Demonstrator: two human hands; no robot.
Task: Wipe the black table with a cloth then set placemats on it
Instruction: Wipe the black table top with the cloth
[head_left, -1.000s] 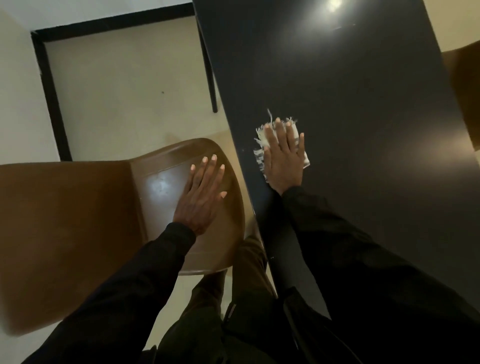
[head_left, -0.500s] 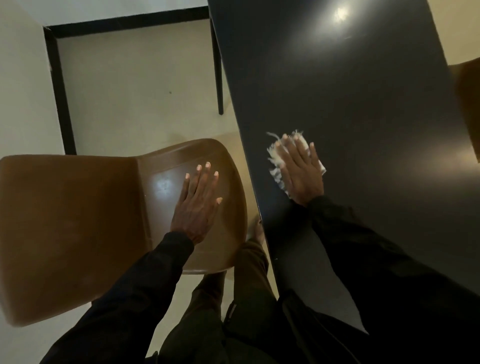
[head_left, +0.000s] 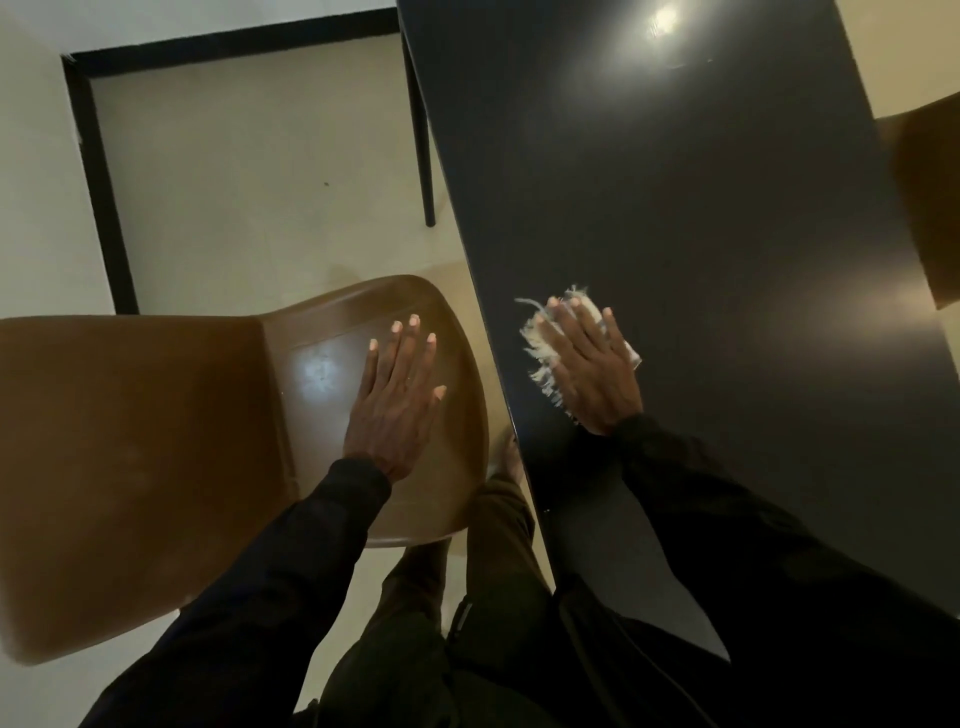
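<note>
The white cloth (head_left: 539, 349) lies flat on the black table (head_left: 675, 208), close to its left edge and towards the near end; its frayed fringe faces left, running near to far, though the hand hides most of its length; the right hand (head_left: 592, 370) presses it down with straight fingers pointing far-left; the left hand (head_left: 397, 400) rests flat, fingers extended, on the seat of the brown chair (head_left: 156, 441) just left of the table.

bare black table (head_left: 701, 218) beyond; brown chair (head_left: 156, 441) close at left
</note>
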